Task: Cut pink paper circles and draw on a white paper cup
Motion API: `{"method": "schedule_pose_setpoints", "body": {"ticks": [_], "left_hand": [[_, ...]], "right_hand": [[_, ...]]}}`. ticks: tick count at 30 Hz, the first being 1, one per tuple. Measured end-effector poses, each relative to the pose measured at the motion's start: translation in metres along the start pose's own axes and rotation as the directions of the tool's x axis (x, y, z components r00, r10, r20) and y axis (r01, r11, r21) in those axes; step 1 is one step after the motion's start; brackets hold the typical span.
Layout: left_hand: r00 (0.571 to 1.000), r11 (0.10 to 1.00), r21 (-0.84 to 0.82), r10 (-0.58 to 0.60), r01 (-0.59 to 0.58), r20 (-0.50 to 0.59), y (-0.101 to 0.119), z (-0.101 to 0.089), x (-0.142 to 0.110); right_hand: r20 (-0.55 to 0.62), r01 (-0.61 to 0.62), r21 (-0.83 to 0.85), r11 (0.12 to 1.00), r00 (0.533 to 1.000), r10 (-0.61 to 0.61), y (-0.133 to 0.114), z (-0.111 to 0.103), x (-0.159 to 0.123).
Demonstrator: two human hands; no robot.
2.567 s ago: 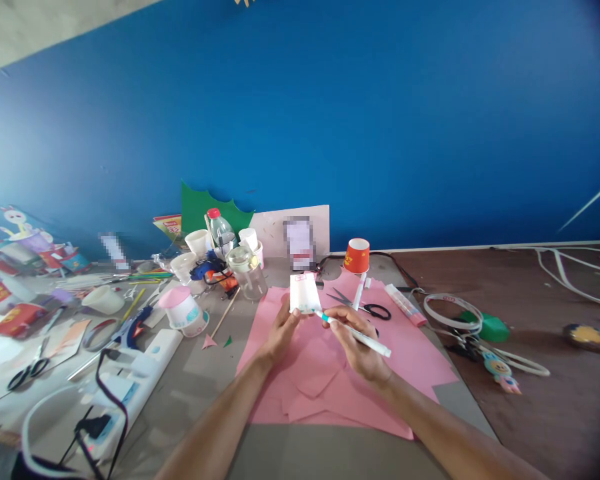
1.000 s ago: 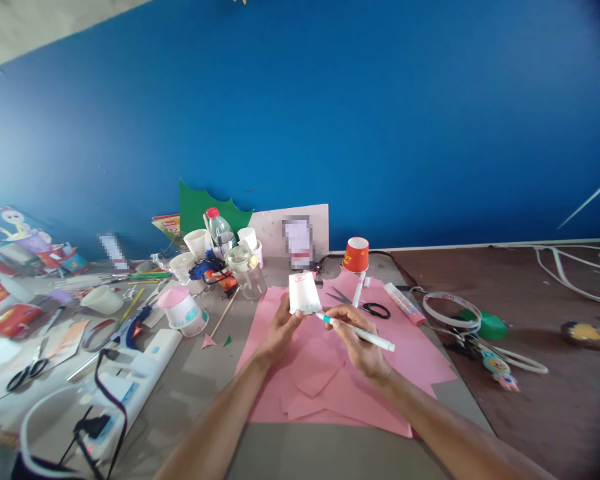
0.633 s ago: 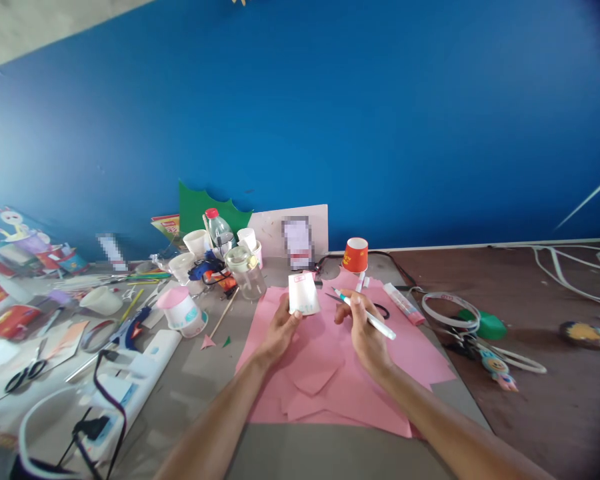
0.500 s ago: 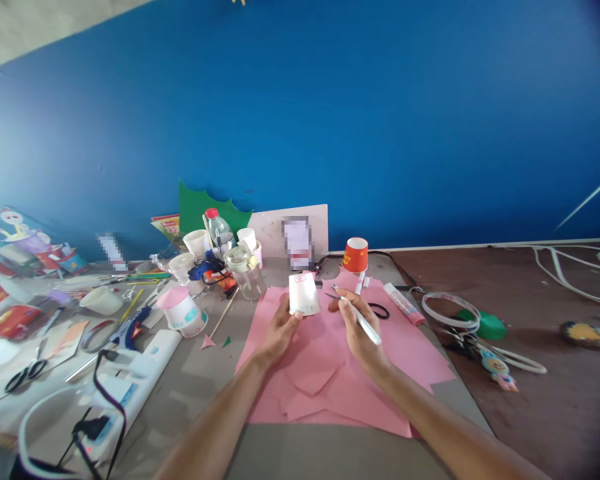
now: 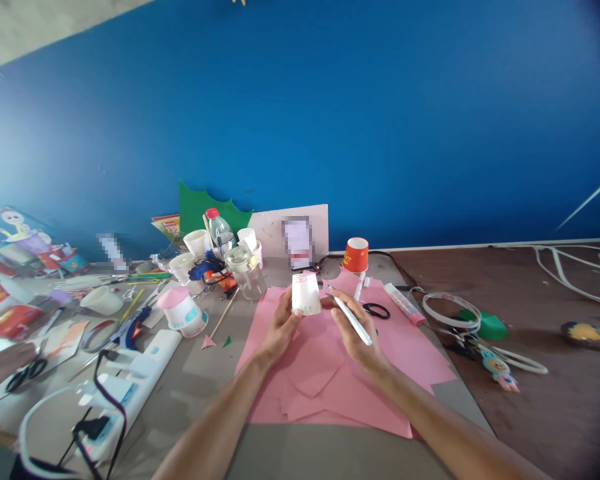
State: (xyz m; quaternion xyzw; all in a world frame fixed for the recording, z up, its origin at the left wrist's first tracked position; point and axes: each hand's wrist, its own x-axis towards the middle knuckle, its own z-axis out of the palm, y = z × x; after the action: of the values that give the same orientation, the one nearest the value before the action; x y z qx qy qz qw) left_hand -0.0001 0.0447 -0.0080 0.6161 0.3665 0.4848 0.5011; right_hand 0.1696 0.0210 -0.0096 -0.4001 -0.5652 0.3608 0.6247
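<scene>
My left hand point(image 5: 280, 327) grips a white paper cup point(image 5: 306, 295) with a small red print near its upper edge, turned bottom up. My right hand point(image 5: 357, 337) is closed around a white pen-like tool point(image 5: 354, 320) whose narrow grey tip points up and left, close to the cup's right side. Fingers of that hand come near or touch the cup; which one, I cannot tell. Just beyond my right hand shows a black loop point(image 5: 377, 311), like a scissor handle, partly hidden. Both hands are over layered pink paper sheets point(image 5: 325, 393).
A red paper cup point(image 5: 356, 255), a glue tube point(image 5: 404, 304) and a glass jar point(image 5: 250, 277) stand or lie around the paper. To the left are a pink-topped cup point(image 5: 183, 312), a power strip point(image 5: 153, 363) and another person's hand point(image 5: 5, 367) by scissors point(image 5: 26, 375).
The white cup has shifted slightly right. My right hand has turned a little and its tool's tip moved left. Another person's hand has come in at the left edge.
</scene>
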Motion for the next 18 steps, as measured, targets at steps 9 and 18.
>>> {"method": "schedule_pose_setpoints", "body": {"ticks": [9, 18], "left_hand": [[0.996, 0.999, -0.041, 0.016, -0.012, 0.084, -0.0003, -0.0010, -0.0001], [1.000, 1.000, 0.016, -0.026, 0.026, 0.011, -0.0003, 0.0003, 0.0021]], "right_hand": [[0.077, 0.047, -0.081, 0.996, 0.996, -0.040, 0.0020, 0.0005, -0.0054], [0.085, 0.083, -0.117, 0.990, 0.994, -0.073, -0.0049, 0.0012, -0.0070]]}}
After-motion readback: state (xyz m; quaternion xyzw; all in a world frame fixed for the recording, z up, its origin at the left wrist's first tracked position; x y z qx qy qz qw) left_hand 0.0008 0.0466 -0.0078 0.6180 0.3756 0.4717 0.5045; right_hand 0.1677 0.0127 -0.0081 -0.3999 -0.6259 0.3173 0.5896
